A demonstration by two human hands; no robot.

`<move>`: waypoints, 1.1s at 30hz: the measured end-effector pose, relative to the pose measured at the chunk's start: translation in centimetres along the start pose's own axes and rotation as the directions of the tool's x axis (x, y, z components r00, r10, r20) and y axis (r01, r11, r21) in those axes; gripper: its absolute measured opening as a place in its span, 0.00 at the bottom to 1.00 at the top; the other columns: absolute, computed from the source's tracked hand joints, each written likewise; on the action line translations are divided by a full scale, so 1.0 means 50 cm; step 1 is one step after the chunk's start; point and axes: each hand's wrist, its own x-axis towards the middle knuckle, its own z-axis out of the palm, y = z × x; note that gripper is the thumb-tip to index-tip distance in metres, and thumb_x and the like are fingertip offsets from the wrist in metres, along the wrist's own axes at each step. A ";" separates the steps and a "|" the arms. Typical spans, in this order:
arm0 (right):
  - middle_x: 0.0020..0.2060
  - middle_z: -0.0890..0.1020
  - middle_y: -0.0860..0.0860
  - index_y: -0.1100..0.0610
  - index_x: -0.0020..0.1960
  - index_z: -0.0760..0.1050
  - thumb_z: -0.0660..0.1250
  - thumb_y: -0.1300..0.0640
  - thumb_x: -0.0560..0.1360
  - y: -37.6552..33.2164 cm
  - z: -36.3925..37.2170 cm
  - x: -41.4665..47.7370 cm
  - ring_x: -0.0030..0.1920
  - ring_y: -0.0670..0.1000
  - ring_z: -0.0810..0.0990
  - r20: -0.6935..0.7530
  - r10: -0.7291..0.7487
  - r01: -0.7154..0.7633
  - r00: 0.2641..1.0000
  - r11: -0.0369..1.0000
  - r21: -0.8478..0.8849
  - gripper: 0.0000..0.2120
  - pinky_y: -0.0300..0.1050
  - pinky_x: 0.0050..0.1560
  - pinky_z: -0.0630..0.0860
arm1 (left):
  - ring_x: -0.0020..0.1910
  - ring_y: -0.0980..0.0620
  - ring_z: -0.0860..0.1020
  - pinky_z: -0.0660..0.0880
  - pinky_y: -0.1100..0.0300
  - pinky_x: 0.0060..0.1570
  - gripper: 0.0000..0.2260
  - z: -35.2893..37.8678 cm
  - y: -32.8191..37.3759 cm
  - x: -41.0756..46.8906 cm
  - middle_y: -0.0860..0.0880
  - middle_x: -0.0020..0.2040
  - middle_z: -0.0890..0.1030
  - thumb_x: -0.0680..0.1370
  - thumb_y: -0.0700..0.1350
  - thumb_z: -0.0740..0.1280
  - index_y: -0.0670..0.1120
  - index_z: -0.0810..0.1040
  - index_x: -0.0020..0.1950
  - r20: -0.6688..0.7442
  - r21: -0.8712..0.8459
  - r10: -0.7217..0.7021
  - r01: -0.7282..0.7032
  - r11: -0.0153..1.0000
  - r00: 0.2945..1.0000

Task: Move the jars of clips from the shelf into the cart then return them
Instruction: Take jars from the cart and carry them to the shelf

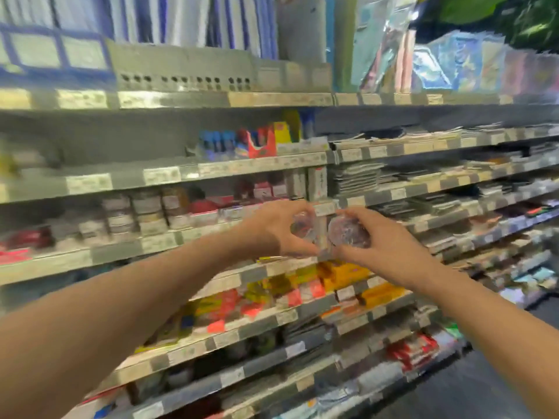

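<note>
I have both arms stretched toward the shelving, and each of my hands grasps one jar. My left hand [269, 229] curls fingers and thumb round the left jar [302, 226], a small clear round one with coloured clips showing through its wall. My right hand [387, 246] holds the right jar [348, 234] in much the same way, thumb beneath and fingers over the top, the jar's round end turned toward me. The two jars hang side by side in the air, very close together, and I cannot tell whether they touch. Both are just in front of the edge of a middle shelf [121, 249], at about its height. As far as I can make out, they are not resting on it.

The view is smeared, so detail is thin. On that same shelf, to the left of my hands, stand stacked round tubs [145, 213] with pale labels. One shelf lower, beneath my hands, lie yellow boxes [344, 272] and red-orange packs [223, 303]. Blue-and-white folders [181, 19] stand upright along the top. To the right, flat paper stacks [357, 176] fill the narrower shelves.
</note>
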 end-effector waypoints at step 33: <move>0.56 0.78 0.53 0.54 0.63 0.73 0.60 0.45 0.78 -0.667 0.583 0.944 0.53 0.52 0.77 0.483 -0.611 0.559 0.627 0.785 0.266 0.18 0.42 0.49 0.71 | 0.58 0.52 0.75 0.72 0.61 0.54 0.33 -0.537 -0.824 -0.151 0.52 0.61 0.77 0.65 0.56 0.76 0.48 0.71 0.65 -0.525 0.052 -0.723 0.865 0.499 0.449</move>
